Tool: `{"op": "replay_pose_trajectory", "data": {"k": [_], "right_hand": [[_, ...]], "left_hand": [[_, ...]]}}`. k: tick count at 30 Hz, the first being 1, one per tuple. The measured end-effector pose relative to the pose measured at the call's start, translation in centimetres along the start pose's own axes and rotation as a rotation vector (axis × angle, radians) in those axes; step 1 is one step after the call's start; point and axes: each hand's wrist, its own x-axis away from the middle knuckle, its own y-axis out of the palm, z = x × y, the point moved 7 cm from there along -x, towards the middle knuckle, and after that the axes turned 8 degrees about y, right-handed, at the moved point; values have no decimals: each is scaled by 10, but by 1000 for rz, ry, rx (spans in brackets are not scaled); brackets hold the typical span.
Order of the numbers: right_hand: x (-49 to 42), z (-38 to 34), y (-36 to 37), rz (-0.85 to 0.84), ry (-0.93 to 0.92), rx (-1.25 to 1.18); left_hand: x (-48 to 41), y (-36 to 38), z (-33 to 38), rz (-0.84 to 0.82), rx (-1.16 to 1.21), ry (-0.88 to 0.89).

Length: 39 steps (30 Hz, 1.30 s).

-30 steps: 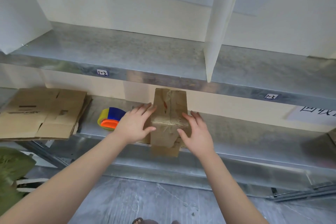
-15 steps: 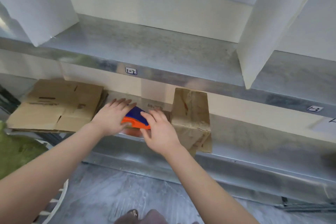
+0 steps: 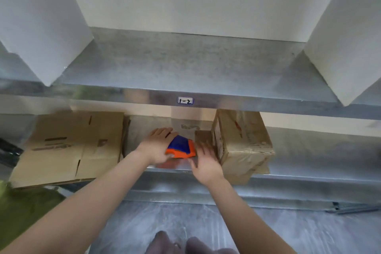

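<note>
- The left hand [image 3: 157, 147] lies over the left side of an orange-and-blue tape dispenser [image 3: 181, 147]. Its fingers reach across the blue top and its thumb is tucked against the orange front edge, so this grip is closed round the dispenser.
- The dispenser is on the lower shelf [image 3: 309, 150], near its front edge, between the two hands. Whether it rests on the metal or is lifted just off it cannot be told.
- The right hand [image 3: 206, 163] is just beside the dispenser's right end with its fingers spread and straight. This grip is wide and holds nothing. The hand is blurred, so I cannot tell whether it touches the dispenser.
- A taped-up cardboard box [image 3: 243, 142] stands on the same shelf right of the right hand, close to its fingers, with its front corner past the shelf edge.
- A stack of flattened cardboard [image 3: 68, 146] lies at the left of the lower shelf, apart from the left hand.
- Above is the upper shelf [image 3: 185, 64] of galvanized metal. Its front lip carries a small label [image 3: 185, 100] that reads "1-2".
- A white divider [image 3: 41, 16] stands on the upper shelf at the left, and a second divider [image 3: 346, 37] stands at the right.
- Below the arms is a grey floor [image 3: 144, 222].
</note>
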Motion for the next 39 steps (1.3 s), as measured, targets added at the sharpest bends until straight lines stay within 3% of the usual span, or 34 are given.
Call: {"op": "replay_pose_trajectory", "data": {"k": [10, 14, 20, 24, 26, 31, 39], "right_hand": [[-6, 9, 13, -46, 110, -124], [2, 8, 6, 4, 103, -235], [9, 14, -11, 5, 144, -432], [18, 10, -28, -113, 187, -788], [24, 3, -38, -156, 142, -972], [49, -1, -73, -145, 12, -1171], [79, 39, -123, -98, -77, -1177]], "left_hand": [[-3, 1, -16, -80, 220, -46], [11, -9, -4, 0, 115, 64], [42, -53, -10, 167, 193, 71], [56, -90, 14, 246, 141, 138], [62, -110, 29, 294, 98, 162], [80, -144, 62, 397, 58, 168], [82, -153, 125, 483, 88, 152]]}}
